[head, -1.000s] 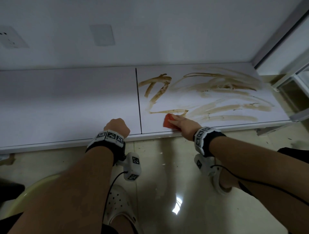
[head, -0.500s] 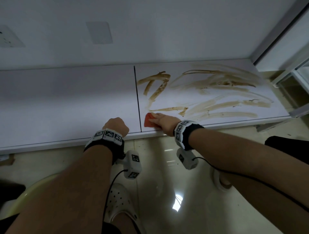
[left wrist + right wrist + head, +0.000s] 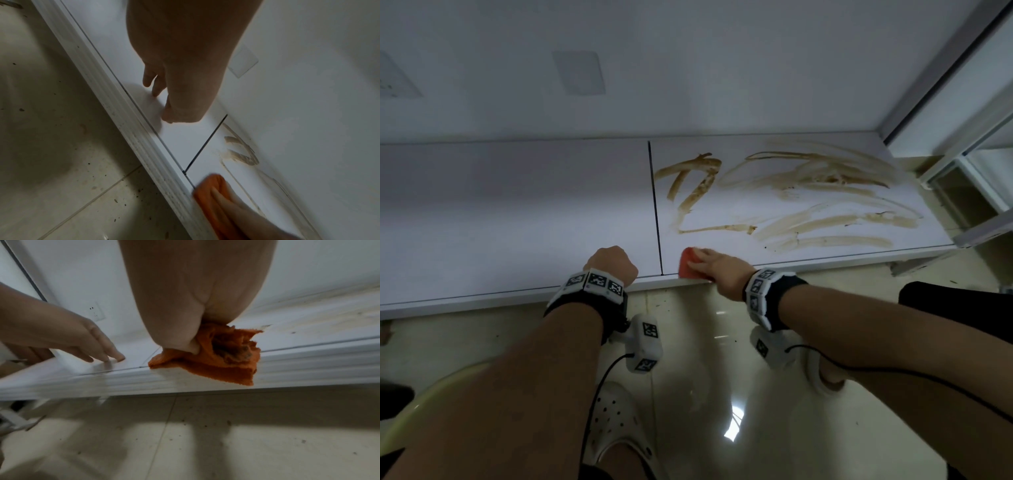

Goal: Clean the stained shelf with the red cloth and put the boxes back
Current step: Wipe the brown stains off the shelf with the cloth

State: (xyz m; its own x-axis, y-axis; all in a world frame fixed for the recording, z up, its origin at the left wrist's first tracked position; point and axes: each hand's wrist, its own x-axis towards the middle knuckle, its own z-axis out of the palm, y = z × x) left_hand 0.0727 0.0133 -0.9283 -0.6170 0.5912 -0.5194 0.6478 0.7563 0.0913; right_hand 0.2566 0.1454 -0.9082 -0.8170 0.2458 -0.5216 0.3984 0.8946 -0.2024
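1. Low against a white wall, the shelf [image 3: 517,212] carries brown stains [image 3: 808,202] only on the panel beyond its dark seam [image 3: 655,205].
2. Just past the seam, at the front edge, the right hand [image 3: 719,270] presses the red cloth [image 3: 686,263] flat under extended fingers, probably to spread pressure; a soiled fold overhangs the edge.
3. On the seam's clean side, the left hand [image 3: 613,263] holds nothing, fingertips touching the shelf, seemingly as a brace.
4. No boxes are visible.

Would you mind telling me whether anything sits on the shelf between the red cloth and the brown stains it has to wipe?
Nothing visible does. The right hand presses the red cloth at the front edge of the shelf, and only bare white surface separates it from the brown stains beyond.
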